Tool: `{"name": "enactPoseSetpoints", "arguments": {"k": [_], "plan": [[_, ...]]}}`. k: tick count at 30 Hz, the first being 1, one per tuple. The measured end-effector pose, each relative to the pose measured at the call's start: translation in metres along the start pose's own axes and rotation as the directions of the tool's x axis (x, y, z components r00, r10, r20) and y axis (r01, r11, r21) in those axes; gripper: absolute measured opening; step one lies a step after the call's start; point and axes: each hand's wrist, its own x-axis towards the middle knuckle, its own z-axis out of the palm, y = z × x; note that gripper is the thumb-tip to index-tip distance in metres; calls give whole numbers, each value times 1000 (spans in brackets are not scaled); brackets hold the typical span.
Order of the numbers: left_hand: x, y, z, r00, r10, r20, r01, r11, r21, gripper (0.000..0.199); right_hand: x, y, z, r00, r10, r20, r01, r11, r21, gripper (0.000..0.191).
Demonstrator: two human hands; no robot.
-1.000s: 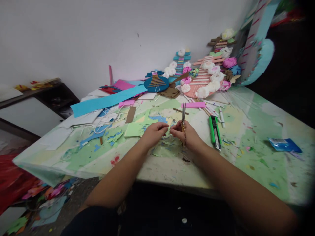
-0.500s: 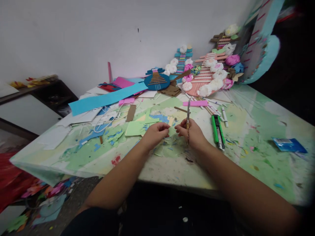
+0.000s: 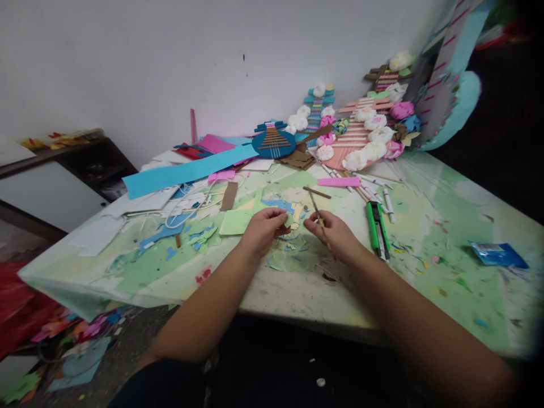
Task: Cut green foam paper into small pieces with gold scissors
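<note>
My left hand (image 3: 262, 231) is closed in a pinch on a small piece of green paper (image 3: 289, 222), whose edge shows past the fingertips. A pair of scissors (image 3: 314, 203) is gripped in my right hand (image 3: 336, 233). Its blades point up and away, leaning left, and part of the handle is hidden by the fingers. The two hands are a short gap apart, and the scissors do not touch the paper. Below and beyond them lie green, blue and cream paper scraps (image 3: 293, 245). A larger light green sheet (image 3: 233, 223) lies left of my left hand.
A green utility knife (image 3: 377, 229) lies right of my right hand. Behind are markers (image 3: 388, 205), a pink strip (image 3: 339, 182), a long blue strip (image 3: 191, 169) and a dark blue paper instrument (image 3: 272, 145). Flower-covered paper instruments (image 3: 361, 136) lean on the wall. A blue packet (image 3: 498, 254) sits far right.
The scissors have tilted from upright to leaning left. My left hand has turned slightly, and the green paper piece shows more clearly at its fingertips.
</note>
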Motion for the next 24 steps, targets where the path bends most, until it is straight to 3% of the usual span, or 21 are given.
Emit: {"name": "enactPoseSetpoints", "arguments": {"k": [3,8,11,20,24], "plan": [[1,0,-2,1000,21,-18,-23,993,-113,19,-5,-1,3,997,-9,83,30,968,-248,40],[4,-2,-6,996,21,-89,-45,959,-278,18,-15,-7,10,994,17,110,32,902,-431,48],[5,-2,-6,993,17,-121,-52,954,-294,19,-17,-11,12,997,0,76,38,858,-512,49],[-3,-4,3,997,73,31,-65,978,-200,18,-18,-11,12,988,-81,131,141,819,-556,41],[-7,-3,7,995,85,49,-76,985,-157,16,-17,-11,13,986,-98,138,159,817,-555,39]]}}
